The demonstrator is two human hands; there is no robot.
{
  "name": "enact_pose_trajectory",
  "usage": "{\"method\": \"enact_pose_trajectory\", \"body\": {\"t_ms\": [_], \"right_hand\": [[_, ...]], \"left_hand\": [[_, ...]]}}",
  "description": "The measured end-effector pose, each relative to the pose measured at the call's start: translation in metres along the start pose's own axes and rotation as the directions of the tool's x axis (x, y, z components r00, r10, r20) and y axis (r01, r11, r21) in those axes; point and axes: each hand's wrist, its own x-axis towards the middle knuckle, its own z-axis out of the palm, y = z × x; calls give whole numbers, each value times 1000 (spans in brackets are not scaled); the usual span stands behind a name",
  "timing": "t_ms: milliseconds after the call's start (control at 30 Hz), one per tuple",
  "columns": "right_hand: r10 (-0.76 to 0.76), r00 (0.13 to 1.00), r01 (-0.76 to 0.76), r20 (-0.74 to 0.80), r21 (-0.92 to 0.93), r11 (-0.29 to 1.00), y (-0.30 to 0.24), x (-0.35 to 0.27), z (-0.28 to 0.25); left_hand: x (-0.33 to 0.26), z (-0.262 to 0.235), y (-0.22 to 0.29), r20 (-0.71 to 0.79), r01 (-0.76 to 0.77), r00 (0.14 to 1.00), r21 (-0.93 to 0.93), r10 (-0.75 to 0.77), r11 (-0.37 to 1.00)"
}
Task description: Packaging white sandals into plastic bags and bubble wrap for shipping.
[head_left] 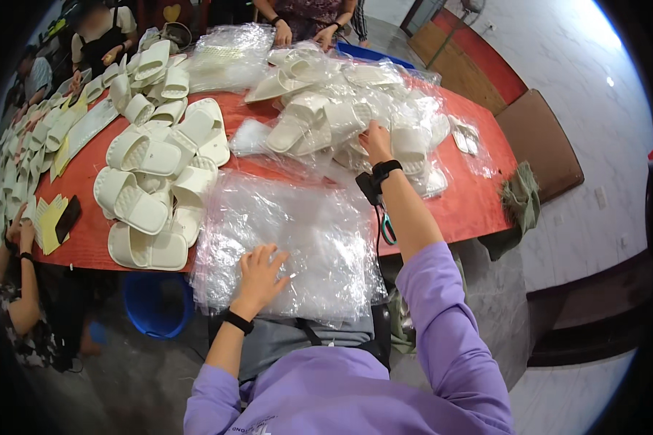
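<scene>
My left hand (260,281) lies with its fingers spread on a stack of flat clear plastic bags (290,217) at the near edge of the table. Farther off and to the right, my right hand (376,142) reaches into a heap of white slippers in clear bags (297,119). Its fingers are curled at the plastic of one bag of slippers, and the fingertips are partly hidden. Left of the bag stack, loose white slippers (149,199) are piled on one another without bags. A dark band with a small device (371,183) sits on my right wrist.
The red table (479,199) also bears scissors (388,230), yellow papers (49,221) with a dark flat object, and more plastic bags (229,54). A blue bucket (157,304) stands below. Other people work around the far and left sides; one person's hands (283,32) are behind the heap.
</scene>
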Motion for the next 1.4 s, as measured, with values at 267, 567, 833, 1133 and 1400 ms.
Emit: {"method": "enact_pose_trajectory", "body": {"t_ms": [267,567,833,1133,1400], "right_hand": [[184,974,-141,130,-284,948,-21,8,22],[-77,966,74,248,19,997,-59,-37,69],[-210,873,18,441,401,916,-111,-164,48],[492,662,-599,565,4,801,65,-329,-64],[546,521,-169,656,-547,820,28,-297,-144]], "left_hand": [[-7,-1,-7,5,22,1000,-40,-22,999],[-7,1,-10,-29,-19,999,-52,17,998],[1,0,-18,-83,51,994,-162,-65,986],[-24,78,-142,320,433,901,-676,-292,596],[-34,15,-102,9,245,952,-621,-306,744]]}}
